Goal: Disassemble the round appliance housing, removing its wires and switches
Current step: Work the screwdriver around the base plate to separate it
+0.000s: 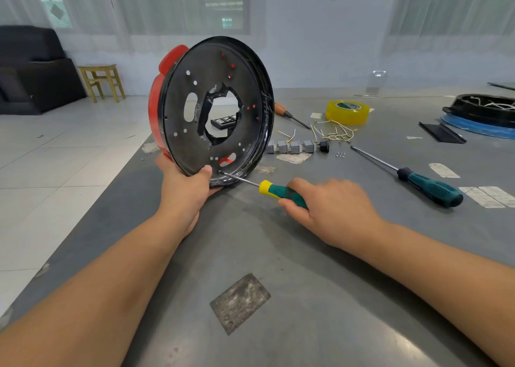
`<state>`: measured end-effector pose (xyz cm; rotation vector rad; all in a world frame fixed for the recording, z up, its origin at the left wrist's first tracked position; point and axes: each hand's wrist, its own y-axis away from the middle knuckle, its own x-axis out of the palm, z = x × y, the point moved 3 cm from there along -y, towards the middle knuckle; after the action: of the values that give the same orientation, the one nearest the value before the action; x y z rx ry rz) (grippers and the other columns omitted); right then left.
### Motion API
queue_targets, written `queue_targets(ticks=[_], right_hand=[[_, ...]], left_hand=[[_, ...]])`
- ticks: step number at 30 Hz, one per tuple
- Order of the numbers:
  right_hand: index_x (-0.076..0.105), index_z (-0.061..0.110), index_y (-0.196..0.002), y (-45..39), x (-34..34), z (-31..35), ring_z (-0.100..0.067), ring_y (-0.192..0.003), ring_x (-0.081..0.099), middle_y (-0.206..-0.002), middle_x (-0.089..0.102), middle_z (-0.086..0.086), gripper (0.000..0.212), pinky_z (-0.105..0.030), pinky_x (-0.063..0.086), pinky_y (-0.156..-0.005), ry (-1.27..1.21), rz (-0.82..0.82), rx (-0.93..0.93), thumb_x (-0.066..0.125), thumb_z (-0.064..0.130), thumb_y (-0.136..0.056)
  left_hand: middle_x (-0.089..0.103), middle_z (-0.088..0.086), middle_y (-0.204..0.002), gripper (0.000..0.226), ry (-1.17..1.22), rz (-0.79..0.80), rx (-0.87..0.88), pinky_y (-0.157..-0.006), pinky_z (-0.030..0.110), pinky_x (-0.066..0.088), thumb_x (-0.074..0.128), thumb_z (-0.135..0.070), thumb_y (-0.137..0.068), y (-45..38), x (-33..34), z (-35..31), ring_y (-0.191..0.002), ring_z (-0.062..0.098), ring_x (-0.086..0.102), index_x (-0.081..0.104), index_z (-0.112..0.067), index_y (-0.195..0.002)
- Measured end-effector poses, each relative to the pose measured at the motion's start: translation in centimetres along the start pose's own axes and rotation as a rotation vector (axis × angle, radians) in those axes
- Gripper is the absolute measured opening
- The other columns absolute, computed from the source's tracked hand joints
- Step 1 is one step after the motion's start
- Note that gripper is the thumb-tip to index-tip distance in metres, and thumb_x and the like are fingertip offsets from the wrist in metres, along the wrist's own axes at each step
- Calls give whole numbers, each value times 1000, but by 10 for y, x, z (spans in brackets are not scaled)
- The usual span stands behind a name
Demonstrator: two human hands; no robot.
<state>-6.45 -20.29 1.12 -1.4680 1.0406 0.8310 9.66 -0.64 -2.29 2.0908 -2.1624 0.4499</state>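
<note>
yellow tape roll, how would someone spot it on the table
Look past the upright round housing to the far right part of the grey table. The tape roll lies flat behind the pile of loose wires, the only translucent yellow ring there.

The single camera sat on the person's head, looking forward and down over the grey table (pixel 320 269) at close range, both forearms reaching away from the lens. Its wide angle bent the table's near edge and took in the room beyond the table: tiled floor to the left, curtained windows (pixel 172 4) behind. No second view shared the scene.
</note>
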Motion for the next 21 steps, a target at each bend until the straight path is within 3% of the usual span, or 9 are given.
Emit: queue_targets(ticks=[2, 4, 6, 8, 11, 13, 15, 18, 21], right_hand=[[58, 23, -107, 2, -8, 0, -26, -61, 53, -72, 53, 3, 41, -30, 27, -49, 104, -115, -133, 36, 57, -99], [62, 15, -102, -1, -18, -1, -30, -65, 52, -80, 57, -7, 14, -34, 30, -53, 184, -310, -230, 60, 29, -98], [65, 12, -101, -5, -26, -3, -32, -70, 47, -87, 57, -12, 17, -38, 35, -54, 222, -509, -265, 65, 2, -88], [67, 12, -101, -8, -28, 0, -32, -73, 46, -89, 56, -12, 23, -39, 39, -51, 211, -570, -282, 65, -3, -84], [69, 15, -112, -5, -21, 3, -32, -74, 50, -93, 59, -10, 26, -40, 46, -50, 113, -472, -264, 71, 6, -89], [64, 21, -130, -4, -18, 1, -36, -78, 60, -100, 65, -8, 39, -43, 53, -56, -84, -353, -235, 73, 19, -92], [58, 31, -137, -5, -18, -1, -28, -89, 68, -106, 70, 1, 53, -39, 57, -73, -370, -273, -124, 77, 34, -89], [61, 40, -123, -6, -17, -2, -6, -96, 69, -103, 72, 18, 51, -25, 55, -88, -795, -245, 115, 85, 42, -78], [71, 27, -107, -8, -11, -3, -17, -94, 73, -102, 75, 9, 30, -34, 61, -85, -1274, -212, 289, 86, 29, -81]], left_hand=[[59, -9, -122, 50, -23, -3, -1, -76, 40, 66, 62, 5, -99, 0, -1, -1, -111, 22, 69, 35, -28, -124], [59, -5, -127, 49, -18, -3, -17, -75, 42, 66, 63, 4, -99, 1, 0, -1, -112, 23, 70, 36, -25, -126], [59, 0, -132, 49, -16, 13, -31, -77, 45, 66, 64, 3, -99, 3, 1, -1, -112, 24, 70, 36, -23, -130], [59, -1, -132, 49, -21, 21, -26, -79, 47, 66, 65, 2, -100, 5, 2, -1, -112, 24, 71, 37, -24, -131], [60, -5, -127, 46, 18, -13, -42, -74, 42, 66, 64, 2, -100, 3, 0, -1, -109, 22, 71, 38, -25, -126], [59, -6, -127, 46, 41, -25, -49, -71, 40, 66, 64, 3, -100, 2, 0, 0, -108, 20, 70, 38, -25, -126], [59, -6, -126, 45, 26, -29, -46, -74, 44, 66, 65, 2, -99, 1, 0, 1, -109, 21, 70, 39, -27, -121], [58, -1, -129, 44, 8, -38, -62, -81, 52, 65, 66, 1, -98, -1, -1, 2, -112, 26, 70, 39, -28, -117], [58, 0, -131, 44, 1, -45, -70, -81, 53, 66, 68, 0, -97, -3, -2, 3, -114, 27, 69, 40, -30, -115]])
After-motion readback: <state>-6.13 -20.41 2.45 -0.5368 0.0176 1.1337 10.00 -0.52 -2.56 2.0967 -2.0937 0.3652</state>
